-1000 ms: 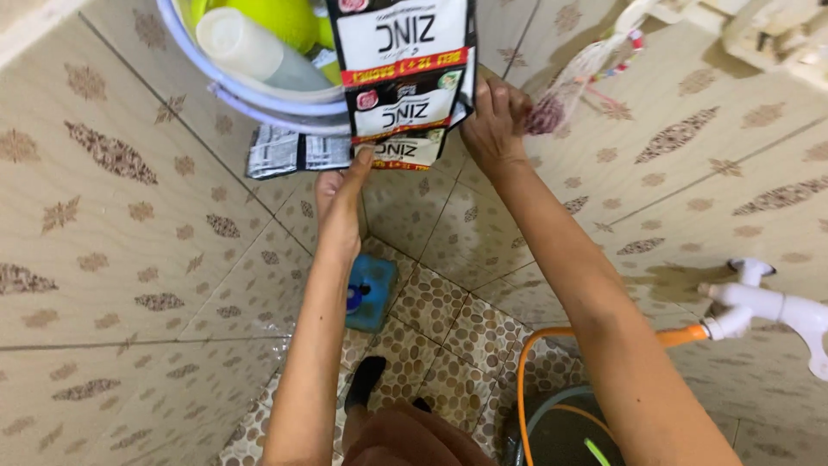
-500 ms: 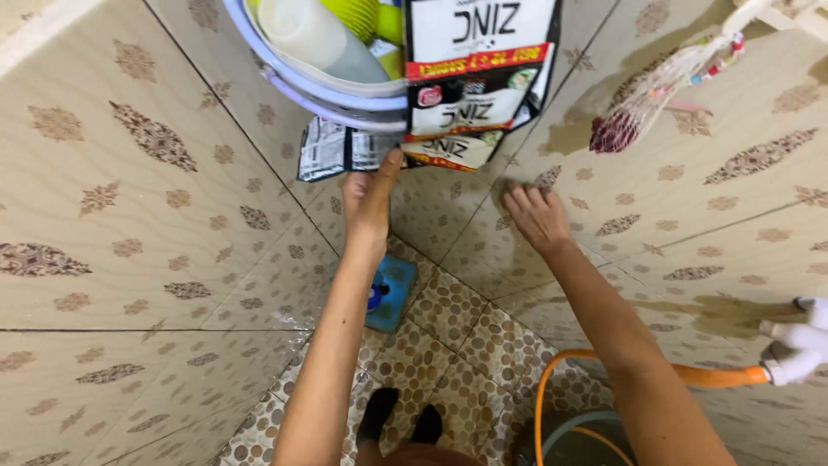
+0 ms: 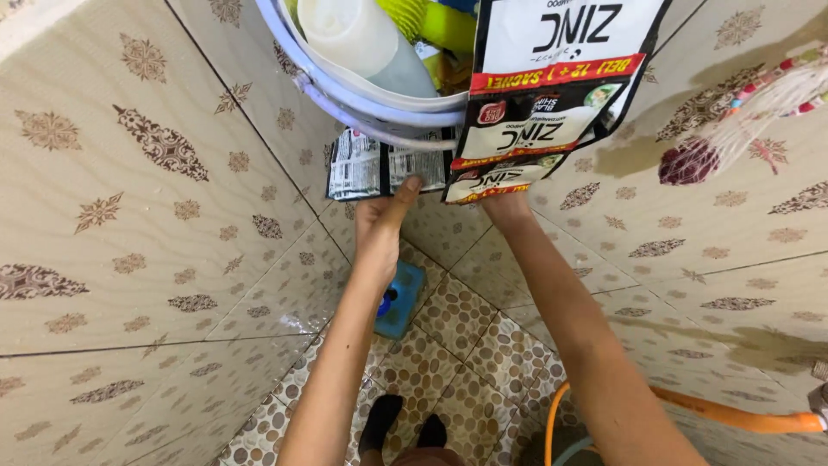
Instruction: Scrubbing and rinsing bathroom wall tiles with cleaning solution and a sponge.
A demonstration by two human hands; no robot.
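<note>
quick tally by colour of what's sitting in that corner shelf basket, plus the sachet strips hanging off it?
White bottle: 1
Yellow-green item: 1, kind unclear
Black-and-white sachet strip, right hand behind its bottom end: 1
Grey-printed sachet strip, left hand thumb touching it: 1
Total: 4
</note>
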